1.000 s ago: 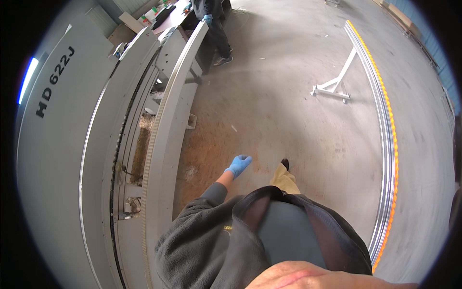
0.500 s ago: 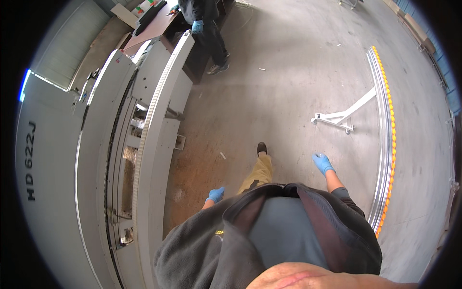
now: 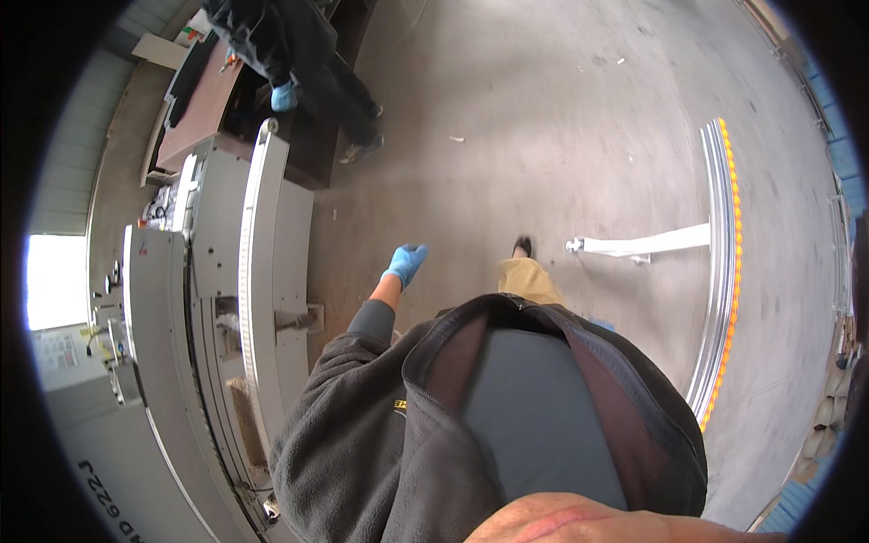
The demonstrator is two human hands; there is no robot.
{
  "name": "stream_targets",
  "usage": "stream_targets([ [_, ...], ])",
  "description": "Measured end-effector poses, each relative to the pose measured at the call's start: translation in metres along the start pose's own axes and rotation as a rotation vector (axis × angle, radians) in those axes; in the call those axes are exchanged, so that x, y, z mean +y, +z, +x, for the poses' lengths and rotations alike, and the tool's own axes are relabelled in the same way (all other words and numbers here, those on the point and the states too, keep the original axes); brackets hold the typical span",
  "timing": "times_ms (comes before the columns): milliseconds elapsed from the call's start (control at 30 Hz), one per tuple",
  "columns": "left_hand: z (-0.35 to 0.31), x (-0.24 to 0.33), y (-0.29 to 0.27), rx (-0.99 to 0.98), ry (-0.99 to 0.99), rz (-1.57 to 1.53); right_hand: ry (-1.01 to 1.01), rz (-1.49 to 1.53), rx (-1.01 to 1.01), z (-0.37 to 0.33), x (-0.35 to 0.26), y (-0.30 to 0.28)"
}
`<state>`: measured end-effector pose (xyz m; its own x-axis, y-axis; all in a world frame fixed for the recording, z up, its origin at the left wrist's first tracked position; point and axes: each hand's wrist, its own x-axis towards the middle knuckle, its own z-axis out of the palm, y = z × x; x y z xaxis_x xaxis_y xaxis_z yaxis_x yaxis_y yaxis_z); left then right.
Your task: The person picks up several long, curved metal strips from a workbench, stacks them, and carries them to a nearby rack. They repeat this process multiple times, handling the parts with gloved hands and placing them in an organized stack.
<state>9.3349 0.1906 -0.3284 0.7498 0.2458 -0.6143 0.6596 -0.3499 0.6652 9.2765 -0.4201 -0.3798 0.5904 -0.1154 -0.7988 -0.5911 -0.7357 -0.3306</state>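
Note:
My left hand (image 3: 405,262), in a blue glove, hangs out over the floor beside the long grey machine. It holds nothing, and its fingers are loosely bent and a little apart. Of my right hand (image 3: 602,324) only a sliver of blue glove shows past the edge of my dark jacket; its fingers are hidden. The nearest thing to my left hand is the machine's pale side rail (image 3: 256,235). To the right of my right hand is a metal roller rail (image 3: 721,271) with orange rollers.
A white support leg (image 3: 647,242) reaches from the roller rail across the floor. At the upper left a person (image 3: 312,77) in dark clothes and blue gloves stands by a brown-topped bench (image 3: 199,104). Small scraps (image 3: 456,138) lie on the concrete.
I have moved forward along the machine, which slides down the view. My left hand has swung forward; my right hand has dropped back mostly behind my jacket. The person appears nearer.

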Motion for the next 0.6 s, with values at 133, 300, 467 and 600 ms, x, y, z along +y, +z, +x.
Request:
stream_targets([
  [133, 0.1, 0.11, -0.005, 0.052, 0.104, -0.287, -0.037, -0.142, -0.096, 0.091, -0.069, -0.046],
  [300, 0.195, 0.127, -0.009, -0.044, -0.094, 0.116, -0.136, -0.373, -0.173, 0.219, -0.199, -0.147],
  [467, 0.253, 0.153, -0.044, -0.007, -0.321, -0.029, -0.209, -0.346, 0.017, 0.333, -0.411, -0.278],
  [600, 0.324, 0.186, -0.065, 0.113, -0.543, -0.426, -0.369, -0.159, 0.175, 0.423, -0.585, -0.328],
])
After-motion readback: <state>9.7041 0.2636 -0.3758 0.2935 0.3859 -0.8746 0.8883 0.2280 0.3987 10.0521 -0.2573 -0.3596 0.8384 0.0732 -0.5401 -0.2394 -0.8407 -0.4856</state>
